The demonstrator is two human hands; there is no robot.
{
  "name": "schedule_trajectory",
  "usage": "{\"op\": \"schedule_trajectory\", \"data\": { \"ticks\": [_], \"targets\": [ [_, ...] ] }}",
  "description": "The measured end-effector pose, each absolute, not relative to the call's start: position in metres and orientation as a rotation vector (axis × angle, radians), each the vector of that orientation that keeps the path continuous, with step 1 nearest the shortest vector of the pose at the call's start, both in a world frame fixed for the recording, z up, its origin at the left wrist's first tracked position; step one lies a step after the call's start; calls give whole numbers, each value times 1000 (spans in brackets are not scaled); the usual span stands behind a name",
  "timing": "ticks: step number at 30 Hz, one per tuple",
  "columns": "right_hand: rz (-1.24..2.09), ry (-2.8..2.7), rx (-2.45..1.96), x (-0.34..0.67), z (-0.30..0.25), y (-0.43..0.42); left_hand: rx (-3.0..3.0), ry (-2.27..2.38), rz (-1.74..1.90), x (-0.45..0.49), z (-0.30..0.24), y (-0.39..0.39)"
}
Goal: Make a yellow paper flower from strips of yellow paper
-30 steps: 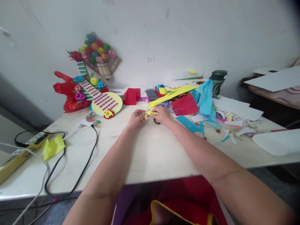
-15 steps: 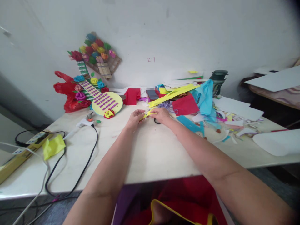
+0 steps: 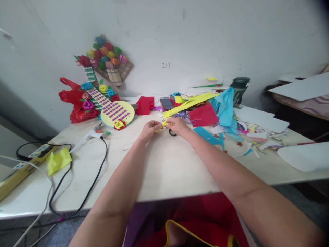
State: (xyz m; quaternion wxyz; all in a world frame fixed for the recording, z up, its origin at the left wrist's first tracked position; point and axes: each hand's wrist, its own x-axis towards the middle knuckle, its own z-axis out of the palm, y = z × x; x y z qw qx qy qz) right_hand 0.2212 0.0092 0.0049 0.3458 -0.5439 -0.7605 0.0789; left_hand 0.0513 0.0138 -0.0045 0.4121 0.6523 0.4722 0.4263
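Both my left hand [image 3: 152, 129] and my right hand [image 3: 178, 125] pinch a small yellow paper strip [image 3: 166, 124] between their fingertips, over the middle of the white table [image 3: 174, 168]. The fingers hide much of the strip. A black ring-shaped handle [image 3: 172, 133], perhaps of scissors, shows just under my right hand. Behind the hands lie long yellow paper strips [image 3: 190, 104], a red paper sheet [image 3: 203, 115] and a tangle of purple shreds [image 3: 182, 116].
At left stand a paper guitar [image 3: 117, 113] with flowers, a red plastic bag [image 3: 73, 103], a white glue gun [image 3: 94, 133] with a black cord, and a power strip [image 3: 28, 164]. Blue paper [image 3: 224, 109], scraps, white sheets [image 3: 262, 117] and a dark bottle [image 3: 239, 90] fill the right.
The fingers of both hands have shifted slightly on the yellow strip, the left ones turning inward and closer to the right. Everything else stays where it was.
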Motion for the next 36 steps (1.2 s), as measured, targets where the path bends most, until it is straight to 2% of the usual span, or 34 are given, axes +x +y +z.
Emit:
{"op": "schedule_trajectory", "data": {
  "ticks": [6, 14, 21, 25, 30, 36],
  "targets": [
    [229, -1976, -1469, 222, 5, 9, 2141, 1705, 843, 50, 2, 15],
    [289, -1939, -1541, 224, 6, 11, 2086, 1510, 794, 50, 0, 16],
    [303, -1942, -1633, 219, 9, 9, 2137, 1754, 767, 63, 1, 18],
    [184, -1956, -1643, 210, 2, 8, 2187, 1916, 785, 70, -4, 18],
    [55, -1892, -1681, 200, -3, 5, 2242, 1975, 912, 71, -11, 16],
    [65, -1841, -1632, 204, -1, 3, 2286, 1712, 1120, 67, -13, 20]
  ]
}}
